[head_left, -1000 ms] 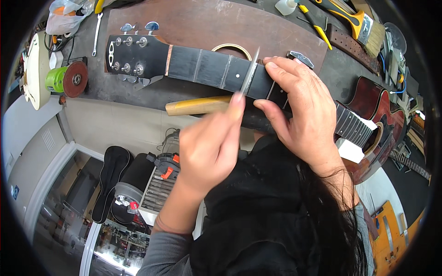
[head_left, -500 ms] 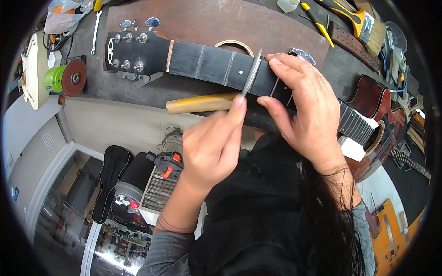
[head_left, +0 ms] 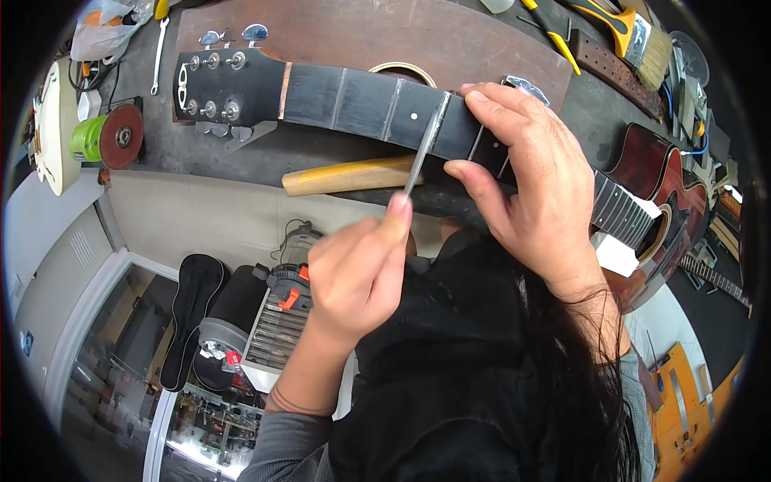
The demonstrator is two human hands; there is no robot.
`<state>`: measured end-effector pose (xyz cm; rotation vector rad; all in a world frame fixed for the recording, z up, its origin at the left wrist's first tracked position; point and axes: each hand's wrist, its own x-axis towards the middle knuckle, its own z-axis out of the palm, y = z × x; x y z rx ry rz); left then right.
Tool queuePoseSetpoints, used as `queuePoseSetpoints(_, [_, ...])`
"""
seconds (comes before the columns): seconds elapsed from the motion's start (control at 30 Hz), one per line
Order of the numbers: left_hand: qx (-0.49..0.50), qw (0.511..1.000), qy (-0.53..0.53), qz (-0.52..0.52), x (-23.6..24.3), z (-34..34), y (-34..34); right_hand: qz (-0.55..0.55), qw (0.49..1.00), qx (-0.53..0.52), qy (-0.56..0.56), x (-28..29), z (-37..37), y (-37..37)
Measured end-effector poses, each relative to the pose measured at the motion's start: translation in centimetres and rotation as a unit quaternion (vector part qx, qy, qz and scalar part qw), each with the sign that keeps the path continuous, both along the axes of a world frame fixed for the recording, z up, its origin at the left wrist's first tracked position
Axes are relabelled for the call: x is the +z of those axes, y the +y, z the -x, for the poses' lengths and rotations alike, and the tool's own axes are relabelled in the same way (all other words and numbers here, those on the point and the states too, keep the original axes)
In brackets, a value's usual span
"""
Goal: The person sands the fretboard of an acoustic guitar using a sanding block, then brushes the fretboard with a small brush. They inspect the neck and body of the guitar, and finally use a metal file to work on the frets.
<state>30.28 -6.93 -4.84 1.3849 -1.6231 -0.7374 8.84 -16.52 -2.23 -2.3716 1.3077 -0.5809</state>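
A dark guitar neck [head_left: 313,95] lies across the workbench, its black headstock [head_left: 201,84] with metal tuners toward the left. My left hand [head_left: 357,277] is closed around the near end of a slim metal file [head_left: 423,153]. The file's far part rests along a fret line on the fingerboard, slanting toward me. My right hand [head_left: 530,165] lies over the neck just right of the file, thumb on the near edge and fingers at the far edge. Under its palm, part of the fingerboard is hidden. Beside the neck's near edge lies a wooden bar [head_left: 349,177].
A green grinder with a disc [head_left: 120,136] and a wrench [head_left: 161,56] sit at the left. At the back right are a yellow-handled brush [head_left: 634,36] and a drilled brown strip [head_left: 614,72]. A dark red guitar [head_left: 666,173] stands at the right.
My left hand has drawn the file toward me and slightly left, so less of it reaches past the neck's far edge. My right hand keeps its place on the neck.
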Motion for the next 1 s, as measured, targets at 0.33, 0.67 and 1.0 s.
queuePoseSetpoints(0.33, [0.000, 1.000, 0.003, 0.013, -0.3, -1.3, 2.8, 0.002, 1.000, -0.004, 0.003, 0.0, 0.0, -0.1])
queuePoseSetpoints(0.67, [-0.004, 1.000, 0.008, 0.024, -0.4, -1.4, 2.0, 0.006, 1.000, -0.003, 0.002, -0.2, 0.0, 0.1])
queuePoseSetpoints(1.0, [0.013, 0.997, 0.037, 0.059, -0.7, 1.1, -3.6, 0.008, 1.000, 0.002, 0.002, -0.2, -0.1, 0.1])
